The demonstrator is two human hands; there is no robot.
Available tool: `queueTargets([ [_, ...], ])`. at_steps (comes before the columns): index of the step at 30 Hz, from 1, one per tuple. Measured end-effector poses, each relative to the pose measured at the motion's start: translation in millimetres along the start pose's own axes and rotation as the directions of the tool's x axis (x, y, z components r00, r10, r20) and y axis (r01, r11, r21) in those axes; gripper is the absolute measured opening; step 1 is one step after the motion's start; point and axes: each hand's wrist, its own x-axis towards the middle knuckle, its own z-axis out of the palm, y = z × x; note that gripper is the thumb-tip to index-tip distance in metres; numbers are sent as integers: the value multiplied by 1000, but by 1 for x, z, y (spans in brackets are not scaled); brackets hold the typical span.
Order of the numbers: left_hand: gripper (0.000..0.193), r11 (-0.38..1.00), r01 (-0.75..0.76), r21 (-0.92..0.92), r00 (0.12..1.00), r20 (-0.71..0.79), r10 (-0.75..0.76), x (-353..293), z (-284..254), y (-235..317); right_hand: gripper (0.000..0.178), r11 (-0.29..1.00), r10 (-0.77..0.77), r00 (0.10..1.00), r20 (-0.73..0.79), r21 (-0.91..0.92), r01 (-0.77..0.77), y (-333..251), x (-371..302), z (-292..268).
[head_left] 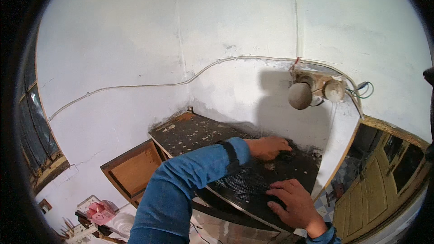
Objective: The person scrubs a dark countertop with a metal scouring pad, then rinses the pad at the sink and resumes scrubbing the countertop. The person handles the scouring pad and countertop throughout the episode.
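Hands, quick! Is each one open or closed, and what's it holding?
Left hand: fingers bent over the dark tabletop; can't tell if it's holding anything.
Right hand: open, near the checkered cloth.

The left sleeve (165, 194) is a medium blue, long and fairly loose, of plain cloth that looks matt. Soft creases and deeper folds run across it, thickest along its middle stretch, and its near part reads as a darker, shaded blue. Around it, a little short of the wrist, goes a narrow black strap (230, 153), which widens into a dark patch on its near side; its exact make is too small to tell. Beyond the strap, a smooth blue cuff (242, 149) ends at the bare left hand (270, 148). The right hand (294, 203) is bare too, and its right sleeve (318, 228) shows only as a short blue end with darker cloth or strapping beside it.
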Motion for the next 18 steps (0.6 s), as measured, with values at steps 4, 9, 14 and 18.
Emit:
queueTargets([
  [4, 58, 992, 121, -25, 992, -36, -122, -81, -20, -59, 31, 998, 58, 998, -11, 29, -58, -5, 5, -4],
  [9, 62, 920, 389, 40, 920, -68, -386, -158, -40, -101, 23, 999, -14, 998, -57, 43, 17, -7, 10, -2],
  [14, 59, 818, 543, 191, 839, -141, -525, -228, -59, -138, 19, 996, 12, 995, -96, 91, -4, -4, 18, -2],
  [18, 56, 729, 606, 319, 790, -128, -600, -251, -71, -157, 18, 994, 86, 993, -83, 78, -80, -9, 24, -2],
])
